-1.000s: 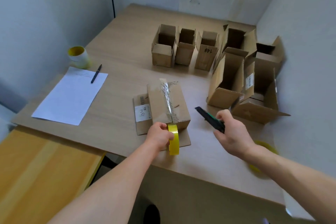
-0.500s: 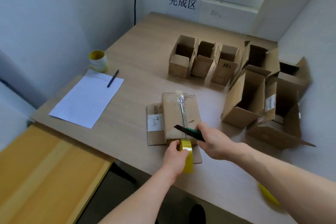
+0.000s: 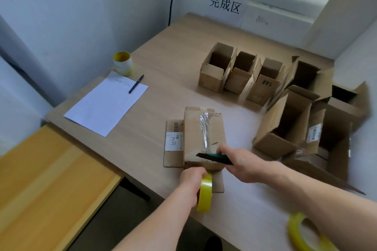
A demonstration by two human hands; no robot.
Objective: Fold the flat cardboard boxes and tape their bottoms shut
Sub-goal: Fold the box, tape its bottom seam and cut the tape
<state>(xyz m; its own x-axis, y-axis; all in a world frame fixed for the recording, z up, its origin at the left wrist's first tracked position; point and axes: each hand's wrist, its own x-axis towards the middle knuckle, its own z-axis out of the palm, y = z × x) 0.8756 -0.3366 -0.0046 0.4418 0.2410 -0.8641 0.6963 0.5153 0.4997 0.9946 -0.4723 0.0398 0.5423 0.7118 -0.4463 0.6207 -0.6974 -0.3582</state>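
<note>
A cardboard box (image 3: pixel 195 134) lies bottom-up near the table's front edge, with a strip of clear tape (image 3: pixel 205 128) running along its seam toward me. My left hand (image 3: pixel 191 176) grips a yellow tape roll (image 3: pixel 204 193) just below the box's near end. My right hand (image 3: pixel 242 164) holds a dark cutter (image 3: pixel 214 157), its blade lying across the tape at the box's near edge.
Several folded open boxes (image 3: pixel 240 75) stand in a row at the back, larger ones (image 3: pixel 285 126) at the right. A second yellow tape roll (image 3: pixel 302 232) lies at the front right. A paper sheet (image 3: pixel 104 106), pen (image 3: pixel 136 84) and cup (image 3: pixel 122 63) sit left.
My right hand has brought the cutter from the right side onto the tape at the box's near edge. My left hand has kept hold of the roll.
</note>
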